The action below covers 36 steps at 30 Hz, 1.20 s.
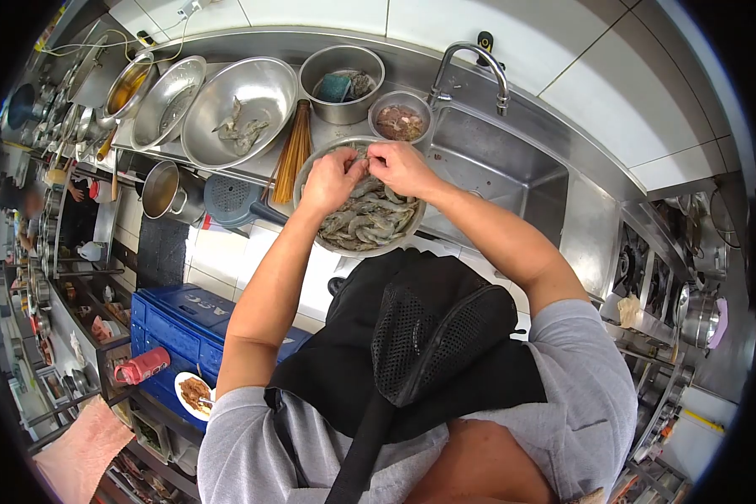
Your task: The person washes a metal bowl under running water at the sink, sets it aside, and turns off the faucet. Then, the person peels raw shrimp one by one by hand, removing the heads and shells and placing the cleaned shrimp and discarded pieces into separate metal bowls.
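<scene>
A: Your left hand (334, 178) and right hand (403, 170) are hovering over the far part of the steel bowl (332, 249), and their fingertips are meeting in the middle.

B: Are you grasping anything there? Your bent fingers are pressing close together and hiding whatever sits between them, so I cannot tell whether you are holding a piece.

A: The shrimp (365, 223) are lying in a thick heap below your hands, filling that bowl, and most of the heap is showing on the side nearer your body.

B: Just left of your bowl, a bundle of sticks (292, 160) is lying lengthwise, and a grey strainer (229, 200) is resting near your left forearm.

A: What is sitting beyond your right hand?

B: A small bowl (401, 97) is standing just past your bowl's rim and holding pinkish pieces. To the right, a sink (489, 160) is opening beside your bowl, with a curved tap (476, 48) standing at its back.

A: Behind your hands, a deep pot (342, 112) is holding a teal pad (333, 87) and some greyish pieces.

B: Farther to your left, a wide bowl (270, 84) is holding a few more shrimp. Past it, a basin (185, 80) is tilting, and beyond that a pan (149, 65) is holding orange liquid.
</scene>
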{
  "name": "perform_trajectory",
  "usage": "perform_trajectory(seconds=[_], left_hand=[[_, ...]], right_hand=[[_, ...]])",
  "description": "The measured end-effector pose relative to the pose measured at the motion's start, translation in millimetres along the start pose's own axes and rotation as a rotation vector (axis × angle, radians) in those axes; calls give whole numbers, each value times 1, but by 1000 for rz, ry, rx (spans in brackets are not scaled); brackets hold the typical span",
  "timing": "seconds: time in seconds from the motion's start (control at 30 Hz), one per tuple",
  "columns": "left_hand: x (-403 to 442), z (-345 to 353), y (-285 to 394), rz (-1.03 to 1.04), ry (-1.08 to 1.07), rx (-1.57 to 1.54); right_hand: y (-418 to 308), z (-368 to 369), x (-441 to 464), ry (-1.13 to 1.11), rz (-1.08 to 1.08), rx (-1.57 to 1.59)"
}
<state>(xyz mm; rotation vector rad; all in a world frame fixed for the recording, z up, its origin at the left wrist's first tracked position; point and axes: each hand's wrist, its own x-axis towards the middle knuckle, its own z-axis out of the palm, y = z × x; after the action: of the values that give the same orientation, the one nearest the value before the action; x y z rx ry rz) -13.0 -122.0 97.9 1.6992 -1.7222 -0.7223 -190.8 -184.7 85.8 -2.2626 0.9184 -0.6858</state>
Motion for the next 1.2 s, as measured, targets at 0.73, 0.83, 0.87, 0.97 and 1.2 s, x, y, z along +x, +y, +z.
perform_trajectory(seconds=[0.73,0.83,0.87,0.97,1.2], left_hand=[[77,-91,-94,-114,234,-295],[81,-113,-105,-62,404,229],[80,-113,-118,75,560,521],[30,-86,-53,149,257,443],[-30,-12,-60,151,-381,707]], right_hand=[[95,-37,68,-11,242,-428],[110,-31,70,7,221,-507],[114,-29,68,0,201,-504],[118,-24,59,135,112,-482],[75,-47,58,-12,246,-515]])
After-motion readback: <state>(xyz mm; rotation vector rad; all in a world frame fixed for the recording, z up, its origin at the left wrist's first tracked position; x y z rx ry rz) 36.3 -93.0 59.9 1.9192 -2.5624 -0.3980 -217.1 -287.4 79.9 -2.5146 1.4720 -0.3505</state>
